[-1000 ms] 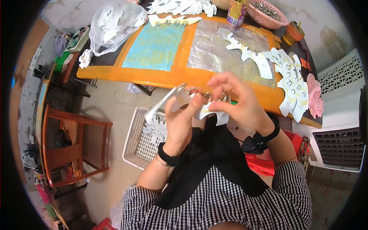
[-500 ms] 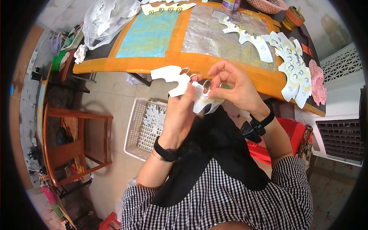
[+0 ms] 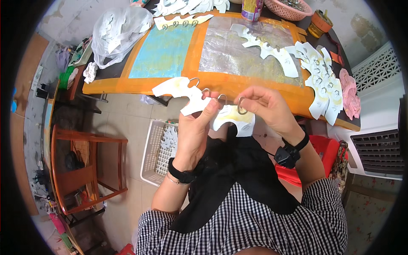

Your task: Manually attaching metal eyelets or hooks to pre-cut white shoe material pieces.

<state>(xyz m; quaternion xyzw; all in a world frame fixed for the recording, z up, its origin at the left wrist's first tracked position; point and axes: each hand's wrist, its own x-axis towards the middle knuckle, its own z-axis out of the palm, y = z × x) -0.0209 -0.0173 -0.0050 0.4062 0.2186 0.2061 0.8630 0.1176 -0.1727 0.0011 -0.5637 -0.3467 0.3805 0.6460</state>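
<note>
Above my lap, my left hand grips a curved white card strip with a scalloped edge, thumb across its middle. Several metal rings stand up along that edge. At the strip's right end my right hand pinches a metal ring between thumb and fingertips. The ring's lower part overlaps the card; whether it is fixed there I cannot tell. Yellowish smears mark the card near the rings. Part of the strip is hidden behind my left fingers.
Orange tape edges the table ahead. On it lie another ringed strip, a pile of ringed strips, a pink basket and a plastic bag. A plastic crate and a wooden chair stand at left.
The strip has shifted a little lower, and its right end now shows more. My right hand has moved slightly right and down, and the ring in its fingers has come into view.
</note>
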